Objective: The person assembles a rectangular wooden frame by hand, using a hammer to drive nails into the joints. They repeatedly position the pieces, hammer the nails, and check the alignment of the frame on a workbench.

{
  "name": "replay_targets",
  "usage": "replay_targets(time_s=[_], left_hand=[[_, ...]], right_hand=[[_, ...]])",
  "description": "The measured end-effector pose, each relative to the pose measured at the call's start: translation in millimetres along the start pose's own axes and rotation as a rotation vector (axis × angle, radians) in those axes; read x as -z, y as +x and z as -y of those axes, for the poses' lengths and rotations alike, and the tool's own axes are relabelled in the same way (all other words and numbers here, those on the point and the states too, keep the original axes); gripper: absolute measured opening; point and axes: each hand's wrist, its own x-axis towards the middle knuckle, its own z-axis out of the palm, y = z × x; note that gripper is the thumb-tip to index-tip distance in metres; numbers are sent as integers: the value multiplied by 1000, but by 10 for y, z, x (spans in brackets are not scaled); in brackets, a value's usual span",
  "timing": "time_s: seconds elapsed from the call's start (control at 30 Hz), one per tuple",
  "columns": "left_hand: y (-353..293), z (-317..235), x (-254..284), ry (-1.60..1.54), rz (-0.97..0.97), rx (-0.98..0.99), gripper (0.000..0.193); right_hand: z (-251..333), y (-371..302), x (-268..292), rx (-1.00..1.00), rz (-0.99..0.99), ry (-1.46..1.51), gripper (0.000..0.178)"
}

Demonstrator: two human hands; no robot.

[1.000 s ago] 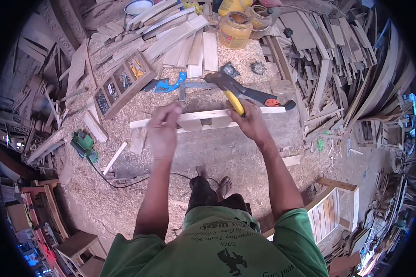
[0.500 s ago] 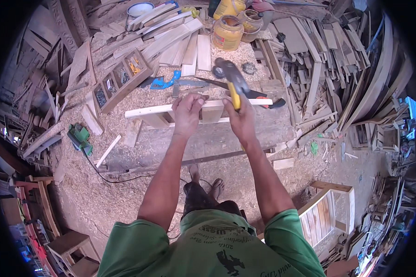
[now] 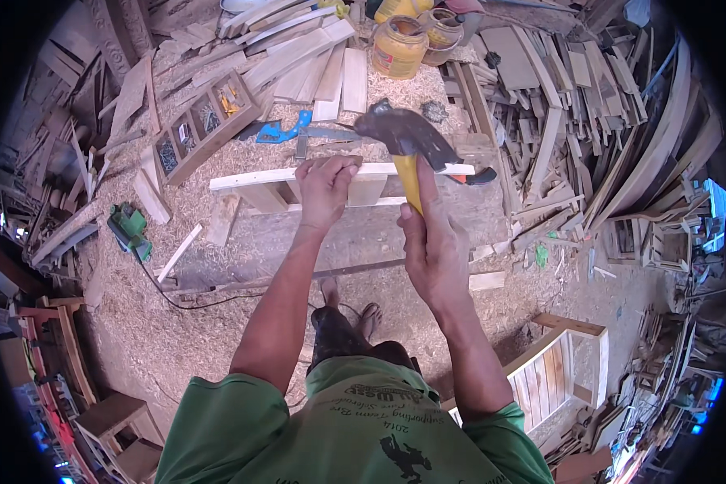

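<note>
Hammer (image 3: 407,135) raised in right fingers (image 3: 413,234); left fingers (image 3: 331,168) on frame (image 3: 250,177).

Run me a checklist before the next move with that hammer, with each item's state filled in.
1. Right hand's grip around the hammer's yellow handle: ok.
2. Left hand at the wooden frame's upper rail: ok.
3. Anything pinched in that hand: cannot tell.
4. Left hand outside the hammer's path: cannot tell.
5. Area beyond the frame free of tools: not ok; blue-handled saw there.
</note>
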Motion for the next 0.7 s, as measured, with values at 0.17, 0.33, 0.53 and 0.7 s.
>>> replay_targets(time_s=[0.17, 0.33, 0.53, 0.7], left_hand=[[21, -4, -21, 3, -15, -19, 14], [41, 13, -41, 8, -58, -48, 14], [28, 57, -76, 34, -45, -36, 13], [22, 25, -87, 10, -69, -60, 14]], right_hand=[[-33, 102, -114, 16, 126, -260, 66], [-102, 168, -178, -31, 159, -294, 65], [-78, 191, -169, -32, 198, -359, 59], [-94, 217, -158, 22, 53, -228, 58]])
